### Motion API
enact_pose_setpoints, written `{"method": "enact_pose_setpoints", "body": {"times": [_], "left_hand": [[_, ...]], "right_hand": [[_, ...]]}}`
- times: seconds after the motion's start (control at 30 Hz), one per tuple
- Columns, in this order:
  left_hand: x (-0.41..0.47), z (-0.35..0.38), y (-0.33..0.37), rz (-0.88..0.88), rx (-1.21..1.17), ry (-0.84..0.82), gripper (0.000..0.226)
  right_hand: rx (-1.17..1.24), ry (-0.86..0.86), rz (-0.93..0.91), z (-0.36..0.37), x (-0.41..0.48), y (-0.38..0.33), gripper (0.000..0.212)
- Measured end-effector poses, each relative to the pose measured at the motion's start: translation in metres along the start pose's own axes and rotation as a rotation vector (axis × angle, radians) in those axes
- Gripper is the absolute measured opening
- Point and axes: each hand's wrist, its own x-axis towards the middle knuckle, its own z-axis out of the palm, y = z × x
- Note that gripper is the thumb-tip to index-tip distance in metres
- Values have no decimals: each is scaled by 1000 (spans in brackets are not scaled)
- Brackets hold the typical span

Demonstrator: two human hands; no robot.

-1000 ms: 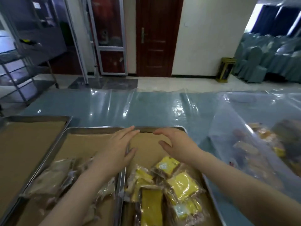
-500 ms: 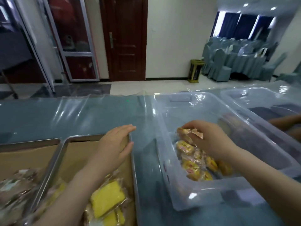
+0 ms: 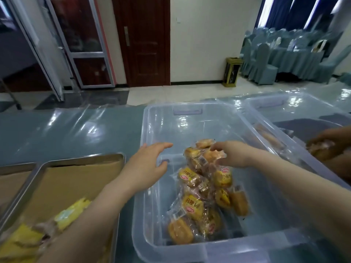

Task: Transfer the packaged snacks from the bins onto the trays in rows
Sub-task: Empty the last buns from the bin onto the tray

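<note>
Loosely spread, the left hand [image 3: 146, 166] hovers over the clear bin's [image 3: 190, 128] left rim, holding nothing. Just right of it, the right hand [image 3: 234, 154] pinches a packaged snack [image 3: 210, 156] atop the pile [image 3: 191, 205] inside; the tray [image 3: 76, 181] lies left.

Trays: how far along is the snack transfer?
Early. Done: a few yellow packs lie on the tray. In hand: right hand pinches a bread pack in the clear bin; left hand open over its rim. Left: the bin's pile, tray paper mostly bare.
</note>
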Motion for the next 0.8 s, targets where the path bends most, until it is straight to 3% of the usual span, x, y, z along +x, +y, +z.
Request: {"method": "enact_pose_setpoints", "body": {"times": [0.1, 0.2, 0.33, 0.57, 0.67, 0.8], "left_hand": [[12, 9, -7, 30, 197, -71, 56], [11, 10, -12, 30, 246, -73, 57], [8, 13, -11, 46, 267, -68, 54], [7, 15, -12, 46, 279, -35, 52], [7, 15, -12, 50, 295, -32, 50], [7, 14, -9, 53, 315, -26, 48]], "right_hand": [[-110, -70, -1, 6, 36, 4, 81], [-244, -126, 3, 28, 63, 7, 112], [-333, -151, 16, 66, 74, 7, 110], [-350, -447, 28, 87, 61, -4, 139], [-479, -418, 15, 106, 49, -15, 135], [-371, -139, -27, 107, 41, -14, 97]]}}
